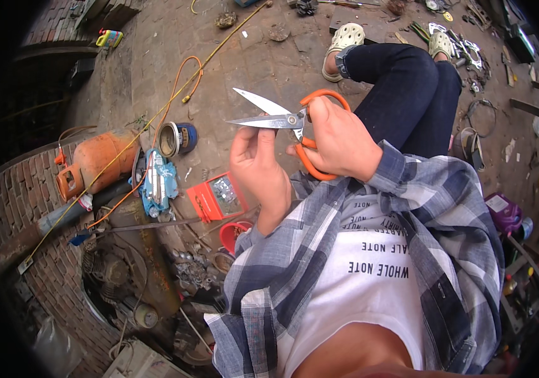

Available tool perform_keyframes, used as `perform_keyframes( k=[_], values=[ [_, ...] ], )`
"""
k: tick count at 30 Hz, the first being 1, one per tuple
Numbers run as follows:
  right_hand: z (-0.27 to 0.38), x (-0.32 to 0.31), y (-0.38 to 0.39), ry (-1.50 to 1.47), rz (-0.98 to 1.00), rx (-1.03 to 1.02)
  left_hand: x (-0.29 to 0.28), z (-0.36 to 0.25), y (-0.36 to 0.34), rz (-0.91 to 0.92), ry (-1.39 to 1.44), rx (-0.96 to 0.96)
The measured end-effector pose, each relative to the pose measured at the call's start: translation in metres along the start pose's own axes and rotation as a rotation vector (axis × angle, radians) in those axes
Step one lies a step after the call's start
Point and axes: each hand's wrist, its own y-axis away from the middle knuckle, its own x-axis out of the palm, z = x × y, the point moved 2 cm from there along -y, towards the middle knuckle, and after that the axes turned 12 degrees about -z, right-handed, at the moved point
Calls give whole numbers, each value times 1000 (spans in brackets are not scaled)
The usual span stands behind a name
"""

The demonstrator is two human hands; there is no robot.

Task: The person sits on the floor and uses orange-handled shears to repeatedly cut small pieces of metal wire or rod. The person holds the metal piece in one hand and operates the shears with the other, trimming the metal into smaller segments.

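A large pair of scissors (276, 121) with orange handles and bare metal blades is held up in front of my chest, its blades spread apart and pointing left. My right hand (346, 140) is closed round the handles, the thumb on the upper loop. Below the lower blade, my left hand (260, 165) has its thumb and fingertips pinched against that blade. The far fingers of the left hand are partly hidden behind the metal.
A red box (218, 196) of small metal parts and a red bowl (234, 235) lie beside my left arm. Farther left are a can (178, 138), a blue object (158, 183), an orange gas cylinder (101, 161) and an orange hose (167, 108). Loose parts (471, 53) litter the right.
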Motion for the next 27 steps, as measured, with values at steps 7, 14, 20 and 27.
perform_keyframes(
  k=[7,14,20,27],
  values=[
    [2,1,-1,47,5,7,-4,4,-2,-37,-37,21],
    [-3,2,-1,38,87,67,-4,2,-2,-33,-29,28],
    [-9,4,4,-335,87,318,8,-11,0,5,81,-58],
    [0,-11,2,-135,-79,9,4,-5,-3,47,153,-81]
  ],
)
